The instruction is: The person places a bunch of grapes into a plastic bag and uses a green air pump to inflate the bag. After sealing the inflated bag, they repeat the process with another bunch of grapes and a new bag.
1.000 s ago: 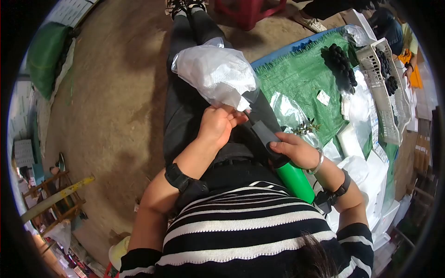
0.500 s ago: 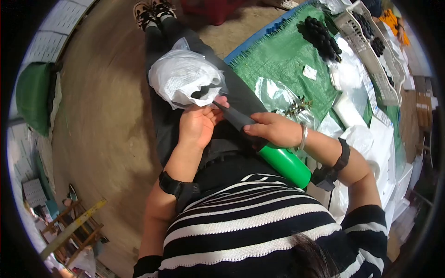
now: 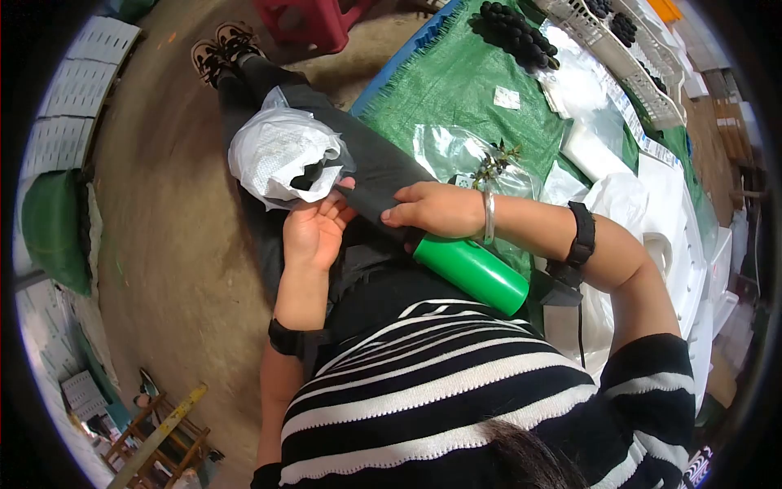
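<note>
A white wrapped bundle (image 3: 273, 155), in clear plastic film, rests on my lap. Its crumpled mouth faces me, with something dark inside. My left hand (image 3: 314, 232) is palm up at the near edge of the mouth, fingers curled against the wrapping. In my right hand (image 3: 444, 210) is a dark tapered nozzle (image 3: 366, 204), gripped from above. Its narrow tip reaches my left fingertips beside the bundle's mouth. Behind my right hand, a bright green cylinder (image 3: 472, 273) lies in line with the nozzle, close to my waist.
To the right, a green tarp (image 3: 456, 90) carries a bunch of dark grapes (image 3: 519, 37), a small white label (image 3: 507, 98), clear film and a leafy sprig (image 3: 495, 163). A white crate (image 3: 627, 65) with grapes stands beyond. A red stool (image 3: 314, 28) is ahead; a wooden frame (image 3: 159, 440) lies lower left.
The view has shifted, so my hands, the bundle and the green cylinder appear farther left. Both hands keep nearly the same pose, and the nozzle tip stays at the bundle's mouth.
</note>
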`<state>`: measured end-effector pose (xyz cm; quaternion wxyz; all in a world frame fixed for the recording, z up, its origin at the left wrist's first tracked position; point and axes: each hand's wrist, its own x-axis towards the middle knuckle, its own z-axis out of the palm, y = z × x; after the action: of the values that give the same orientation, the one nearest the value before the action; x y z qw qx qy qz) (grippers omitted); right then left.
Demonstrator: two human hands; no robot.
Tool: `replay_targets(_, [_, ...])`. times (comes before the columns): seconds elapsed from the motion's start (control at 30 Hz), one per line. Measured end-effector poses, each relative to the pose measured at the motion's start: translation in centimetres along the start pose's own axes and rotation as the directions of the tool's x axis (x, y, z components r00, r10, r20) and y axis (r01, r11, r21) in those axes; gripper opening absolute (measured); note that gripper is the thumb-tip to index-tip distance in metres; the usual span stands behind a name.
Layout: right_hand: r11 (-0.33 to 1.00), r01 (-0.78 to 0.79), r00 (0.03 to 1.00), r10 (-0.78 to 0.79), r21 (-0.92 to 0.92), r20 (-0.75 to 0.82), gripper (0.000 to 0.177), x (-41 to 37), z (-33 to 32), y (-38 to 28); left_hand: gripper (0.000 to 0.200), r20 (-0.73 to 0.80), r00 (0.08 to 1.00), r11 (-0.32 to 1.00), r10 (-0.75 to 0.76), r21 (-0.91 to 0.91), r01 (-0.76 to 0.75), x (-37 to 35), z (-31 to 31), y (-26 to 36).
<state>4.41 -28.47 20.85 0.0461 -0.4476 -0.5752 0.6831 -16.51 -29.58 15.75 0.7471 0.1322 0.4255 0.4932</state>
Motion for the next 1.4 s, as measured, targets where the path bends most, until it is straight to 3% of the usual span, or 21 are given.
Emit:
replay_targets(0.07, [0.994,0.044,0.999,-0.046,-0.097,-0.022,0.038,0.2,0.0,0.0,0.031,-0.009,1.0,1.0,-0.015,0.012,0.015,0.1,-0.2,-0.1])
replay_targets(0.13, [0.995,-0.091,0.995,0.089,0.035,0.048,0.041,0.0,0.0,-0.7,0.03,-0.018,1.0,1.0,-0.017,0.014,0.017,0.1,-0.2,-0.2])
replay_targets(0.17, [0.996,-0.087,0.995,0.085,0.036,0.048,0.041,0.1,0.0,-0.5,0.03,-0.019,1.0,1.0,-0.015,0.017,0.016,0.1,-0.1,-0.2])
replay_targets(0.27, [0.991,0.058,0.998,-0.06,-0.123,-0.013,0.042,0.5,-0.1,-0.2,0.028,-0.021,1.0,1.0,0.006,0.03,-0.005,0.4,-0.4,-0.4])
replay_targets(0.33, [0.998,-0.019,1.0,0.02,0.053,-0.019,0.048,0.3,0.0,0.0,0.029,0.067,0.997,0.998,-0.043,0.049,0.04,0.7,-1.4,-0.6])
replay_targets(0.37, [0.998,-0.017,1.0,0.018,0.054,-0.016,0.048,0.5,0.0,0.1,0.029,0.064,0.997,0.998,-0.042,0.05,0.039,0.6,-1.2,-0.5])
replay_targets(0.53, [0.997,-0.069,0.995,0.07,-0.016,0.067,0.047,0.7,-0.1,-0.2,0.029,-0.1,0.993,0.998,-0.063,-0.01,0.063,-0.2,0.7,-0.1])
replay_targets(0.63, [0.999,-0.024,0.998,0.026,-0.033,0.052,0.047,0.6,-0.1,-0.1,0.029,-0.112,0.993,0.997,-0.03,0.061,0.038,0.3,0.0,-0.6])
replay_targets(0.77, [0.994,0.015,0.999,-0.011,-0.104,0.038,0.045,-0.4,-0.2,-0.8,0.029,-0.096,0.995,0.999,0.029,0.022,-0.027,0.3,0.0,-0.9])
replay_targets(0.83, [0.998,-0.045,0.998,0.043,0.034,0.042,0.044,-0.1,0.0,-0.3,0.027,-0.062,0.998,1.0,0.03,0.005,-0.03,0.4,-0.2,-0.9])
replay_targets(0.97, [0.998,-0.067,0.997,0.066,0.021,0.044,0.044,-0.7,-0.1,-1.3,0.026,-0.113,0.993,0.999,0.032,-0.01,-0.034,0.0,0.5,-0.9])
replay_targets(1.17, [0.997,-0.042,0.999,0.043,-0.063,0.023,0.045,0.2,0.1,-0.6,0.026,-0.058,0.998,1.0,-0.018,-0.007,0.017,0.3,-0.7,-0.8])
replay_targets(1.23, [0.983,0.027,0.999,-0.021,-0.179,0.04,0.038,0.5,0.1,-0.3,0.026,-0.033,0.997,0.997,-0.071,-0.015,0.07,0.1,-0.8,-0.8])
replay_targets(1.4, [0.951,0.153,0.987,-0.135,-0.269,0.083,0.028,0.1,0.1,-0.3,0.026,-0.061,0.993,0.993,-0.1,-0.068,0.096,-0.4,-0.5,-1.0])
